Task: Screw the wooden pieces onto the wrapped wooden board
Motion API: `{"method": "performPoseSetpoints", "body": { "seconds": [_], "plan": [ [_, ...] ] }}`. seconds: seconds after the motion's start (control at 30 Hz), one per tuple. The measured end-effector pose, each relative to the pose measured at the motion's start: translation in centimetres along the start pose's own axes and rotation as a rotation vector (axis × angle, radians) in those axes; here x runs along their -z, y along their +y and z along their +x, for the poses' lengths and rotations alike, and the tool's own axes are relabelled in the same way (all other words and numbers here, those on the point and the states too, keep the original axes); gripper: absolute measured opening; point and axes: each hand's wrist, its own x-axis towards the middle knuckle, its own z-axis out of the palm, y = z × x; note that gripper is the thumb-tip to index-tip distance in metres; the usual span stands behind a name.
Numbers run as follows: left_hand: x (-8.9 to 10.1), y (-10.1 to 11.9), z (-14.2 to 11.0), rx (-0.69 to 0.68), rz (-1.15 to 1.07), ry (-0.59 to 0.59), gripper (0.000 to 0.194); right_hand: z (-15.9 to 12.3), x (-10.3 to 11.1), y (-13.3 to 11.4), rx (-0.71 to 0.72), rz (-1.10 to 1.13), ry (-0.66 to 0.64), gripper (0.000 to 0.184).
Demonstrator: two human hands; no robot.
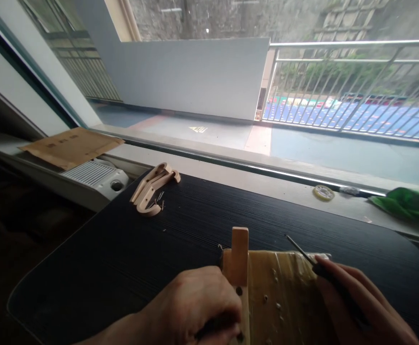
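**Left hand (209, 299) curled low, right hand (356, 297) wrapped round one slim tool**

Two bare hands worked at one black, wood-grained tabletop (98, 258). The right hand gripped one slim tool with a dark handle and a thin metal shaft (299, 249), its tip pointing away, up and to the left, in the air well apart from the wood. The left hand was curled over one straight, pale wooden bar (240, 256); I could not tell what, if anything, its hidden fingertips pinched. Two dark holes showed along the bar, which lay on the left part of one flat, brown tape-wrapped pad (285, 287), its far end jutting past the pad's edge.

Farther left on the tabletop lay at least two curved, hook-ended pale wooden pieces (154, 189), overlapping too much for a sure count. Beside them were several small metal screws (160, 196), too tiny to number.

Beyond the table's far edge, the sill held one yellowish tape roll (323, 192) and one crumpled green cloth (407, 203). At the far left, one brown paper envelope (73, 146) rested partly over one pale grey, slatted plastic device (98, 177).
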Motion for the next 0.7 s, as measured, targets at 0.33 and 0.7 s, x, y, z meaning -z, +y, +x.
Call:
{"method": "performPoseSetpoints", "body": {
  "seconds": [0.33,0.7],
  "plan": [
    [-1.6,-0.1,-0.5,-0.065,-0.004,0.051,0.016,0.1,0.0,-0.8,-0.033,0.032,0.019,0.026],
    [-1.8,-0.1,-1.4,-0.115,-0.008,0.058,0.017,0.0,-0.1,-0.3,-0.017,0.021,0.016,0.026]
  ]
}}
